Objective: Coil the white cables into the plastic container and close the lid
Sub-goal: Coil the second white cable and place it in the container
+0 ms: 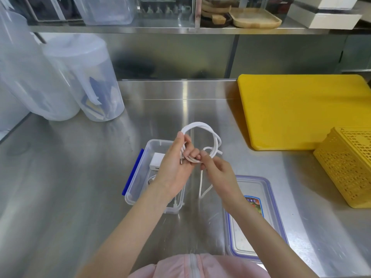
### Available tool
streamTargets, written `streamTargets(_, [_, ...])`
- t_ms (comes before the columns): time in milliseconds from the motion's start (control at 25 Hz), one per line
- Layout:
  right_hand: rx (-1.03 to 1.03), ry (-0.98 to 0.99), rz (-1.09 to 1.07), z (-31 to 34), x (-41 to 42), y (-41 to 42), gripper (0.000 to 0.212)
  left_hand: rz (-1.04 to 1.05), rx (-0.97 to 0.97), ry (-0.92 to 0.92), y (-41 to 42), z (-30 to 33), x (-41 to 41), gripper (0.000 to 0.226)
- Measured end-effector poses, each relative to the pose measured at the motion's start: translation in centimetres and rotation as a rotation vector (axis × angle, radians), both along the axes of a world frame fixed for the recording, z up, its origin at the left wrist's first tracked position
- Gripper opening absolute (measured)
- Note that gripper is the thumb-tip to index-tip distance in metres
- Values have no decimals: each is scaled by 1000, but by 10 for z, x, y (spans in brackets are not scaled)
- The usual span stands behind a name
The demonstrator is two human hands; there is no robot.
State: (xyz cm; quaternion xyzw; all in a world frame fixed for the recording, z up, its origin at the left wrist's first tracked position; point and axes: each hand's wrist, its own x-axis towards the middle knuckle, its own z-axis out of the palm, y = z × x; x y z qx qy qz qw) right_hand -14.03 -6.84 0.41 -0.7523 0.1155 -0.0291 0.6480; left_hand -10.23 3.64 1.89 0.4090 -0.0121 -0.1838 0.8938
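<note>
At the far left of the steel counter (pixel 70 177) stand two translucent plastic jugs (pixel 88 81), side by side near the back wall. Nearer the middle sits the open plastic container (pixel 138 177), clear-walled with a blue clip along its left edge; a white charger block (pixel 156 161) lies inside it, together with another bit of white cable partly hidden under the forearm. The left hand (pixel 176 163) hangs just above the container's right side, its fingers curled round a bundle of loops of the white cable (pixel 202 127), with a metal plug end poking out below the fingers. The coil rises up and away from that hand as a rough ring held in the air, over the counter beyond the container. Just to the right, the right hand (pixel 218 171) touches the same bundle, thumb and forefinger pinching a strand where it crosses the loops; a loose tail of the cable drops from between the two hands toward the counter. Below the right forearm lies the lid (pixel 267 197), flat on the counter, clear with a blue seal and a printed label. Further right are a yellow cutting board (pixel 301 111) and a yellow plastic basket (pixel 347 167).
</note>
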Motion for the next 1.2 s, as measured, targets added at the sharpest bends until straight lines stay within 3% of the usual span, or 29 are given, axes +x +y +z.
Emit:
streamTargets(120, [30,-36,-76,-1,2,-5,29,34,263,-152,-3,-7,-9,36])
streamTargets(280, [100,-16,-40,2,4,-19,36,56,460,-189,0,-11,-10,42])
streamTargets(440, [159,24,81,3,8,-32,32,-33,421,-133,9,-13,-6,39])
streamTargets(560, [-25,20,298,6,7,-39,36,-107,371,-28,14,-9,-1,27])
streamTargets(720, [-133,4,479,13,0,-42,27,-217,548,-114,19,-7,1,20])
streamTargets(920, [-321,-181,69,-1,6,-34,25,-263,558,-170,20,-5,-3,13])
streamTargets(1040, [-363,-314,1,-3,4,-32,4,-222,582,-194,18,-7,-4,9])
streamTargets(1200, [-399,-368,-30,-6,3,-25,27,-97,671,-196,14,-14,1,15])
